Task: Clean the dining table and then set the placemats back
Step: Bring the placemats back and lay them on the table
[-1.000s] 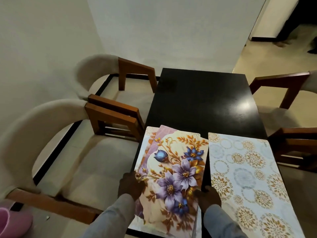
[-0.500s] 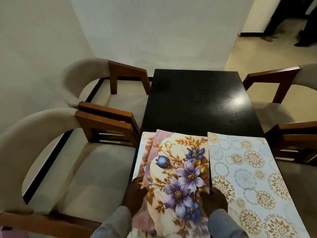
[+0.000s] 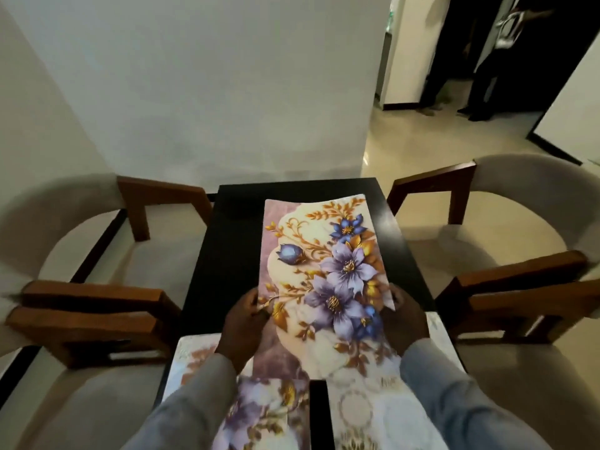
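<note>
A floral placemat [image 3: 328, 271] with purple and blue flowers hangs lifted above the black dining table [image 3: 227, 254], stretching toward the far end. My left hand [image 3: 242, 323] grips its left edge and my right hand [image 3: 404, 323] grips its right edge. Beneath my arms a second floral placemat [image 3: 259, 414] lies at the table's near left. A white placemat [image 3: 367, 414] with gold circles lies at the near right, partly covered by my right sleeve.
Cushioned wooden armchairs flank the table: two on the left [image 3: 97, 306] and two on the right [image 3: 519, 287]. A white wall stands behind the far end. At the upper right a person [image 3: 487, 53] stands in a doorway.
Both hands have raised the top floral placemat off the stack at the near left and carried it forward over the table's middle. The view has tilted up.
</note>
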